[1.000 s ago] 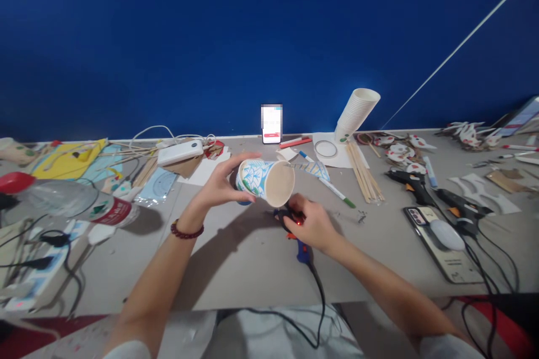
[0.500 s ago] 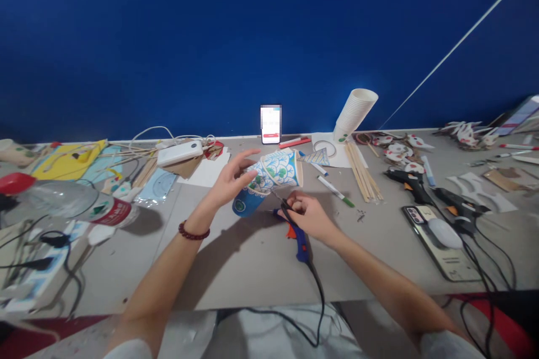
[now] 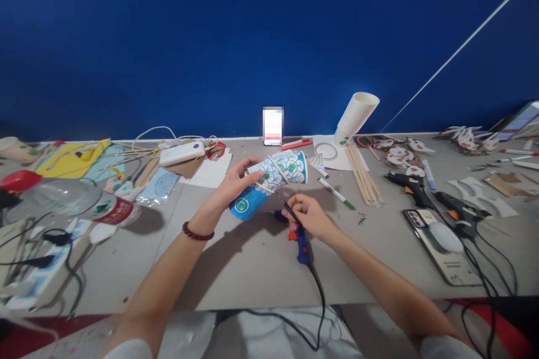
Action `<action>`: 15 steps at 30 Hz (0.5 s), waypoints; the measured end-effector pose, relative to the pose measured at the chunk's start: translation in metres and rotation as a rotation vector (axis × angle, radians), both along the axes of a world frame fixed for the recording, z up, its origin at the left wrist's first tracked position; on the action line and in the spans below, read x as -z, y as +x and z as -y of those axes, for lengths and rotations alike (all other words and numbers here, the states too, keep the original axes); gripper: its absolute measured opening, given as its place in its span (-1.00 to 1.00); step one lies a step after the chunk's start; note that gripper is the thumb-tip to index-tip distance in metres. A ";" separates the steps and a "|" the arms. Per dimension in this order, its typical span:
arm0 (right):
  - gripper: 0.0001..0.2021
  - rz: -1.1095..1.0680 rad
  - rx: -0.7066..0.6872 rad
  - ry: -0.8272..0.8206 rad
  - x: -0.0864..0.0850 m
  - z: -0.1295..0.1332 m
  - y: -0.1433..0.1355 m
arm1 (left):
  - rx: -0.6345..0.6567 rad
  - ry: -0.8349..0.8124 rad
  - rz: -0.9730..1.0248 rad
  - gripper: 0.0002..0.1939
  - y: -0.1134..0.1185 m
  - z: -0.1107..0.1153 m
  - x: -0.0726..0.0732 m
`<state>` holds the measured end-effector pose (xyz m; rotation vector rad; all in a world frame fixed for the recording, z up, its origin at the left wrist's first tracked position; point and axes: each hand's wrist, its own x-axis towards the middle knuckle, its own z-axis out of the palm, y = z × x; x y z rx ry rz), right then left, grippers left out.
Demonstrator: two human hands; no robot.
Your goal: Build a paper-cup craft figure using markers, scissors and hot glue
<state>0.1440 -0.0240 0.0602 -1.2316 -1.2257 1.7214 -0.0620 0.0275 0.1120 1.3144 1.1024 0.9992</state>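
My left hand (image 3: 236, 182) is wrapped round a body of joined paper cups (image 3: 275, 173), painted with blue scales and green spots. Its solid blue end (image 3: 251, 203) points down to the left, and the white rim faces right. Closed in a pinch, my right hand (image 3: 309, 214) grips a slim dark pointed tool (image 3: 289, 208). The tool's tip is close to the underside of the cups; whether it touches them I cannot tell. Below that hand, a blue glue gun (image 3: 302, 247) with an orange trigger lies on the table, partly hidden by the fingers.
A lit phone (image 3: 273, 126) stands against the blue wall. Stacked paper cups (image 3: 357, 118), wooden sticks (image 3: 362, 174) and a green-tipped marker (image 3: 337, 193) lie to the right, with black glue guns (image 3: 461, 210) farther over. A plastic bottle (image 3: 80, 201) and power strip (image 3: 50, 269) are left.
The joined cups have tilted and shifted slightly, their rim end now a little farther right. The tool in my right hand now sits slightly apart from where it overlapped the cups' lower edge.
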 end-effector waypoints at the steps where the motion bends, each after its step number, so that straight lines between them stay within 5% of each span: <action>1: -0.55 -0.002 0.001 0.001 0.000 0.000 0.000 | 0.000 0.016 -0.003 -0.56 0.000 0.000 0.000; 8: -0.57 0.008 -0.016 0.016 0.001 -0.001 0.002 | -0.023 0.028 0.033 -0.59 -0.005 -0.005 -0.003; 15: -0.57 0.032 -0.042 0.036 0.003 -0.007 0.009 | -0.224 -0.079 0.241 -0.61 -0.030 -0.023 -0.008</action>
